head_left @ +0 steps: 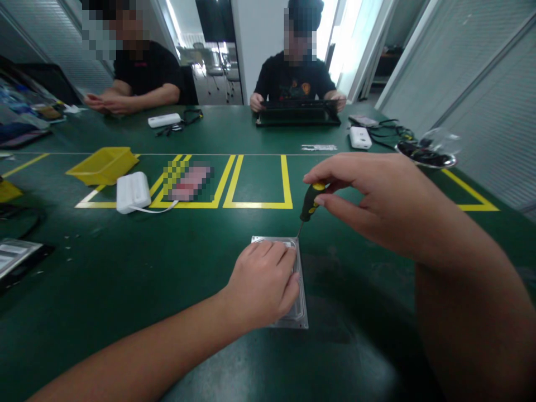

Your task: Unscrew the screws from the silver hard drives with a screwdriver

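A silver metal hard drive [302,312] lies flat on the green table in front of me. My left hand [263,285] rests over it, fingers bent and pressed onto its top, hiding most of the surface. Between thumb and fingertips, my right hand [368,195] grips a dark green and yellow screwdriver [310,204] by its handle. The screwdriver leans, handle up and to the right. Its thin shaft reaches down to the drive's far right corner, and the tip appears to touch there.
Beyond the drive are yellow tape outlines [257,205], a yellow bin [103,166], a white power bank [133,192] cabled to a phone [190,183]. Another drive [17,254] lies left. Across the table, one person holds a black panel [298,114]; another sits left. Cables [391,133] lie far right.
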{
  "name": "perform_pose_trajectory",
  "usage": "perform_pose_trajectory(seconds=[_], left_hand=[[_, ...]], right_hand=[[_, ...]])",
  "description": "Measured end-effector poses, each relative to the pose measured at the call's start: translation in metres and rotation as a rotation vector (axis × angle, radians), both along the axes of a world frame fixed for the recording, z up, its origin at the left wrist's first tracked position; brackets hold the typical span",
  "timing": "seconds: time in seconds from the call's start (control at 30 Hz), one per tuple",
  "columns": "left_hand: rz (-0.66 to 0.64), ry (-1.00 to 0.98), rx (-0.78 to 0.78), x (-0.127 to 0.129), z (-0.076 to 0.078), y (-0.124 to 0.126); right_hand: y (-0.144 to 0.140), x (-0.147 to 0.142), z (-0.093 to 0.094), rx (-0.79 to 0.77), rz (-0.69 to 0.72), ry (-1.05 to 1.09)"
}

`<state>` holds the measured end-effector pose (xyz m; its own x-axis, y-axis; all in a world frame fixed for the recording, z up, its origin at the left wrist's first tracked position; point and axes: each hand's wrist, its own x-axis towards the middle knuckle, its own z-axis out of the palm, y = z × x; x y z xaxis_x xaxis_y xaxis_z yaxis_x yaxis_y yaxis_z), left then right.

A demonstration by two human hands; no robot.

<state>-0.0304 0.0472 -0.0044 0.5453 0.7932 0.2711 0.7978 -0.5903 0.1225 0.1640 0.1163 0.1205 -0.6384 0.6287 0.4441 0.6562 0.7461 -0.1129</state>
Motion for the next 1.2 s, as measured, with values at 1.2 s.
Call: perform_pose_trajectory(seconds=[1.2], left_hand=[[-0.001,0.0,-0.001,0.0005,-0.0001,-0.0003]], right_hand=[[-0.0024,0.0036,0.0062,-0.067,-0.006,-0.01]])
